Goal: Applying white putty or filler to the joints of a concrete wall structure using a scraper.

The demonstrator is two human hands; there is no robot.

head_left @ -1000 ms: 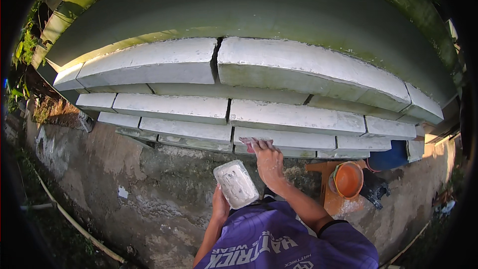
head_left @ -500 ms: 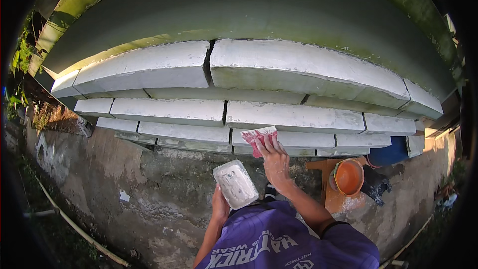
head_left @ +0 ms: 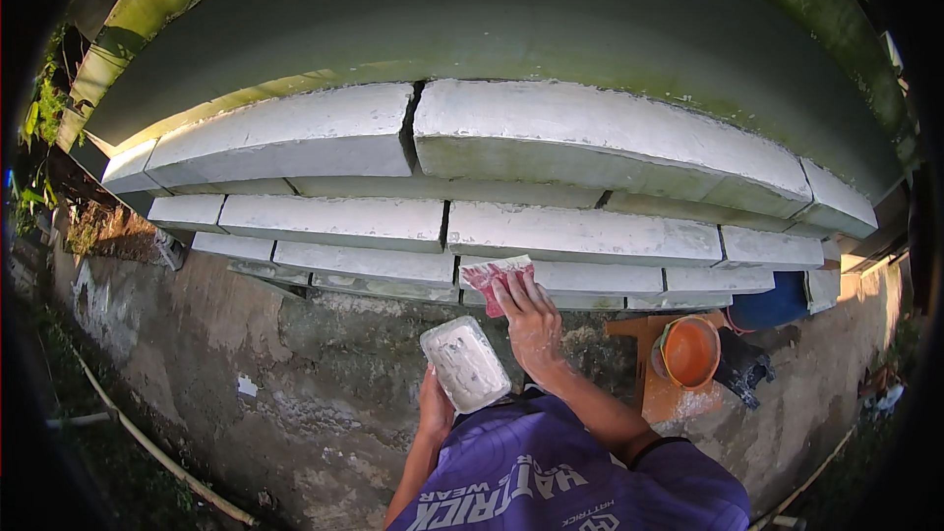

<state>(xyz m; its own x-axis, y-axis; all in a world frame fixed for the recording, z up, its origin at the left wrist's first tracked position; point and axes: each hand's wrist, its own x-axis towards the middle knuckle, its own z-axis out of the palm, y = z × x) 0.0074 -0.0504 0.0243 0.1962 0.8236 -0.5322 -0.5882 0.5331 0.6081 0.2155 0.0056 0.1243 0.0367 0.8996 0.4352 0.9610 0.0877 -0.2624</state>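
Observation:
A small white rectangular tub [head_left: 430,346], smeared inside with white paste [head_left: 466,362], is gripped at its left side by my left hand [head_left: 434,405]. My right hand [head_left: 535,332] is closed on a red putty scraper [head_left: 485,284], its fingers pressed on the blade and white paste along the far edge. That edge overlaps the lowest row of pale blocks [head_left: 590,278]; whether it touches them I cannot tell. Above runs the middle row of blocks [head_left: 580,228], with a dark vertical gap beside its centre.
The top row of blocks [head_left: 600,128] stands against a green-stained wall [head_left: 472,20]. To the right, an orange bucket [head_left: 690,352] sits on an orange stool [head_left: 644,388], next to a dark crumpled bag [head_left: 744,366] and a blue container [head_left: 772,305]. Stained concrete floor [head_left: 324,383] lies below.
My right hand and the scraper have moved slightly left and nearer to me along the lowest row of blocks. The left hand and tub look unmoved.

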